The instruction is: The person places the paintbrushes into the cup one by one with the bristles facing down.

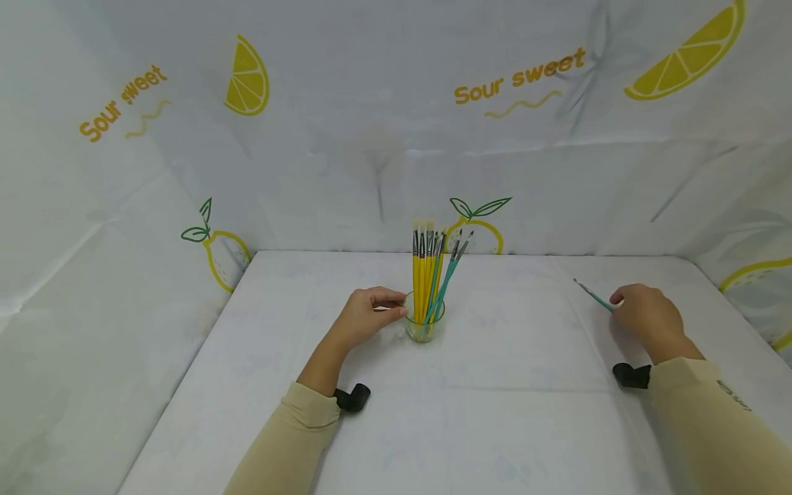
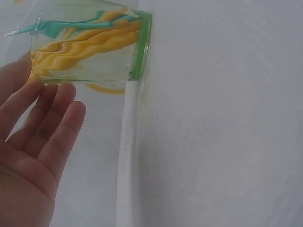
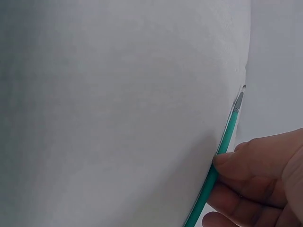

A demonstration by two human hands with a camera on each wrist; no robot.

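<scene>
A clear glass cup [image 1: 422,333] with a greenish base stands mid-table, holding several yellow paintbrushes [image 1: 423,275] and a few teal paintbrushes [image 1: 447,280], bristles up. My left hand [image 1: 365,317] holds the cup at the left of its rim with thumb and fingertips. In the left wrist view, the cup [image 2: 94,42] shows the handles bending through the glass, and the lower fingers of the left hand [image 2: 38,142] stretch out beneath it. Far to the right, my right hand [image 1: 650,317] pinches a teal paintbrush [image 3: 207,187] by its handle, close over the white cloth, bristle tip pointing away.
A white cloth covers the table [image 1: 507,385]. Behind it and at the sides hangs a white sheet [image 1: 346,89] printed with lemons and lettering. Each wrist carries a small black camera, one by the left sleeve [image 1: 278,440], the other by the right sleeve [image 1: 711,412].
</scene>
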